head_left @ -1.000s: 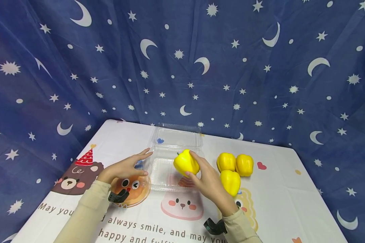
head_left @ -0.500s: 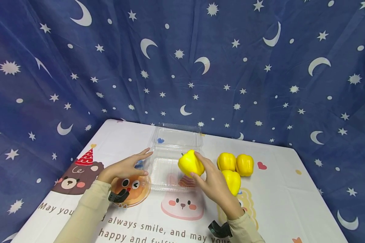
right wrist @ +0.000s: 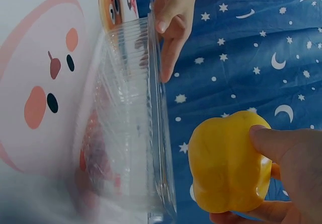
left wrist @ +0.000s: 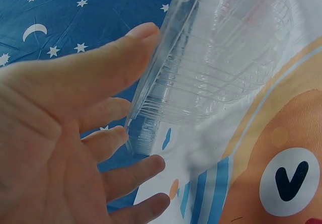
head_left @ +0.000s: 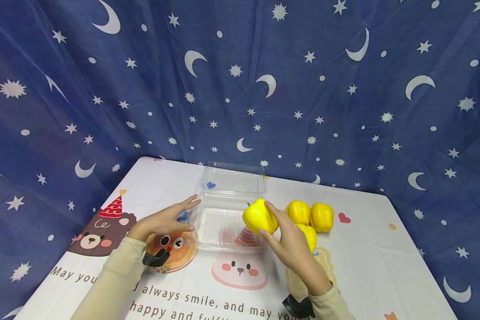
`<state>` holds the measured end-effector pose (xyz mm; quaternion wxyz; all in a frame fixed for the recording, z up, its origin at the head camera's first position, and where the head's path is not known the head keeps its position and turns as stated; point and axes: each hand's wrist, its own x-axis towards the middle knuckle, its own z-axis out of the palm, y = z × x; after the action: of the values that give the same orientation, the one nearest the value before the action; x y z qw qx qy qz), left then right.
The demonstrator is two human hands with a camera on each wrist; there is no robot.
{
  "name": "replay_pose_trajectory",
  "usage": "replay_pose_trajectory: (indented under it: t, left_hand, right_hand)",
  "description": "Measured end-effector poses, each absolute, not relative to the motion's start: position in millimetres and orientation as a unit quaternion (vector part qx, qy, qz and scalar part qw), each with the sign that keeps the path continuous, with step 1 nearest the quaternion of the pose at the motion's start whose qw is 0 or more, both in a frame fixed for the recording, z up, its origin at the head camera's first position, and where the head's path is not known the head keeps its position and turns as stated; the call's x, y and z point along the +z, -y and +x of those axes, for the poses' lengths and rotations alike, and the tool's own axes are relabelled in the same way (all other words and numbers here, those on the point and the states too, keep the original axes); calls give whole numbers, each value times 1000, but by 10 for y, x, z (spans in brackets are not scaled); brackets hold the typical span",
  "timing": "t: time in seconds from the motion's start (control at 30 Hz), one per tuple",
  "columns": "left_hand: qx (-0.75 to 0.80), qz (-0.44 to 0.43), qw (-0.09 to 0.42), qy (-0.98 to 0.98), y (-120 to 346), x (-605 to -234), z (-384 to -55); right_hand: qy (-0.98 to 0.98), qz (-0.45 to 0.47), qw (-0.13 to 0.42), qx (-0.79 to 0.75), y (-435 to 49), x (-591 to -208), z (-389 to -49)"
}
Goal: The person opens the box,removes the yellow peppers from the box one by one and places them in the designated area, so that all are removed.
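Note:
My right hand (head_left: 292, 242) grips a yellow bell pepper (head_left: 260, 217) between thumb and fingers, above the right side of a clear plastic clamshell box (head_left: 218, 226). In the right wrist view the pepper (right wrist: 229, 163) is off the table, higher than the box rim (right wrist: 160, 133). My left hand (head_left: 170, 220) is beside the box's left edge with its fingers spread and nothing gripped. The left wrist view shows the left thumb at the box's rim (left wrist: 166, 53); whether it touches cannot be told. The box's lid (head_left: 234, 180) lies folded back behind its base.
Three more yellow bell peppers (head_left: 321, 218) sit together on the table to the right of the box, one partly hidden by my right hand. A printed white cloth (head_left: 368, 258) covers the table. Behind it hangs a blue curtain (head_left: 324, 111) with moons and stars.
My right hand has carried the bell pepper rightward, from over the middle of the box toward its right side. The left hand and the box have stayed in place.

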<state>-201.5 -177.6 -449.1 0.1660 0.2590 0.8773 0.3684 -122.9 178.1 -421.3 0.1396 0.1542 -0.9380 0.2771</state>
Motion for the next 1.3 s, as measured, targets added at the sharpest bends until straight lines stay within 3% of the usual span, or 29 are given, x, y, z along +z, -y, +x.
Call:
replay_pose_trajectory:
  t: [1.3]
  left_hand:
    - [368, 261, 165, -877, 1775, -4512, -2022]
  right_hand:
    - [946, 106, 150, 267, -2184, -4193, -1087]
